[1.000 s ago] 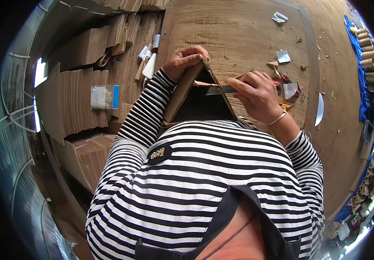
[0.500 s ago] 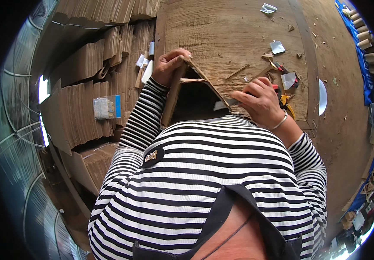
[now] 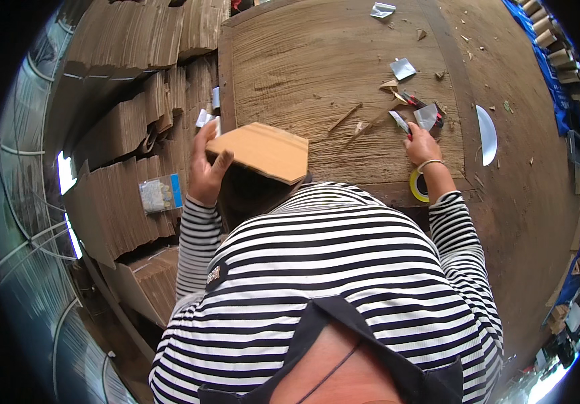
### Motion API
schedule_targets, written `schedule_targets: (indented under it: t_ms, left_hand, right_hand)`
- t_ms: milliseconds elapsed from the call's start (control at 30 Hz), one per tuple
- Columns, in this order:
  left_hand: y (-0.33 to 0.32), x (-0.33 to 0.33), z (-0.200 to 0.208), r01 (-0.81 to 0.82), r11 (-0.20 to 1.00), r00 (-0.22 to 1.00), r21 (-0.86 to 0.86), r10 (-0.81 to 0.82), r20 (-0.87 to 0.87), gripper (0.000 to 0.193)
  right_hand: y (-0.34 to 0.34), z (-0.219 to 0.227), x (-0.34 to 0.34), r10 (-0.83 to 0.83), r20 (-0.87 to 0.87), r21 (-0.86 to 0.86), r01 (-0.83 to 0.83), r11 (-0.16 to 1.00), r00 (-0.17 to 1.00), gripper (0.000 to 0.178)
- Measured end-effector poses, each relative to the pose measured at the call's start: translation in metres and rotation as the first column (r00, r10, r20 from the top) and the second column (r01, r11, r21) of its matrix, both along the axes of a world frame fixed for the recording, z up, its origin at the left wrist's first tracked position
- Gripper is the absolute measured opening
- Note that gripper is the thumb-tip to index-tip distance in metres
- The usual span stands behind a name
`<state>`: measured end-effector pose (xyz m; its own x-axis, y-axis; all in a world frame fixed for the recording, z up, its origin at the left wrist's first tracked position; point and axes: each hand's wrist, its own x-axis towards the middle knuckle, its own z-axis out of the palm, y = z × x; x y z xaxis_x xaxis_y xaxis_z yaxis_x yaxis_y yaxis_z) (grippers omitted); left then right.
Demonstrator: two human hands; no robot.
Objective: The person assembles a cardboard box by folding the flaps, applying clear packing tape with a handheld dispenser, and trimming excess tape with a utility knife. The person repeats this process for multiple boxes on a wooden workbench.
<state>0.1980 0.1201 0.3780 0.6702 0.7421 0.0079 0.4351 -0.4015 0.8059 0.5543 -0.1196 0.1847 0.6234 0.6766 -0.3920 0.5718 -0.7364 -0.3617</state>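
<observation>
My left hand (image 3: 209, 165) grips a brown cardboard piece (image 3: 263, 153) at its left end, thumb at the near edge and fingers behind. Its broad, angled-cornered face points up, and the space beneath it is dark. On the right, low over the wooden board, my right hand (image 3: 424, 145) is closed around the handle of a knife (image 3: 400, 122) whose pale blade points away and to the left. Beside that hand lie a red-and-black tool (image 3: 411, 101) and a whitish scrap (image 3: 426, 116). Just below my right wrist sits a yellow tape roll (image 3: 419, 186), partly covered.
A worn wooden board (image 3: 290, 74) lies before me, with cardboard slivers (image 3: 345, 118) and a silvery scrap (image 3: 403, 68). Stacks of cardboard sheets (image 3: 128, 195) crowd the left, a clear packet (image 3: 160, 194) among them. A white curved sheet (image 3: 486, 135) lies right of the board.
My right hand has drawn the knife out of the cardboard piece and moved right, to the tools. My left hand has tipped the piece so its flat face shows.
</observation>
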Motion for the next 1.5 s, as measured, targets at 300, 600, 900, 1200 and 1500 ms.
schedule_targets:
  t_ms: [300,600,900,1200,1500]
  left_hand:
    - [-0.028,-0.031,-0.001,-0.337,0.923,0.938,-0.187,0.346,0.017,0.07]
    - [-0.077,-0.059,0.006,-0.364,0.872,0.71,0.327,0.487,-0.508,0.049]
    - [-0.046,-0.068,0.017,-0.419,0.894,0.802,0.158,0.446,-0.397,0.027]
    - [-0.021,-0.025,0.052,-0.351,0.903,0.899,-0.249,0.25,-0.36,0.033]
    - [-0.037,0.01,0.021,-0.14,0.962,0.955,-0.233,0.069,-0.289,0.034]
  right_hand:
    - [0.086,-0.063,-0.074,0.426,-0.125,0.141,-0.409,0.902,0.896,0.036]
    - [0.134,-0.12,-0.073,0.743,0.122,0.159,-0.752,0.639,0.658,0.022]
    - [0.096,-0.113,0.048,0.542,0.049,0.102,-0.544,0.833,0.839,0.025]
    - [-0.042,-0.134,0.166,-0.276,0.149,0.042,0.272,0.961,0.95,0.036]
    - [0.058,-0.039,0.051,0.154,-0.397,0.701,0.191,0.687,0.905,0.035]
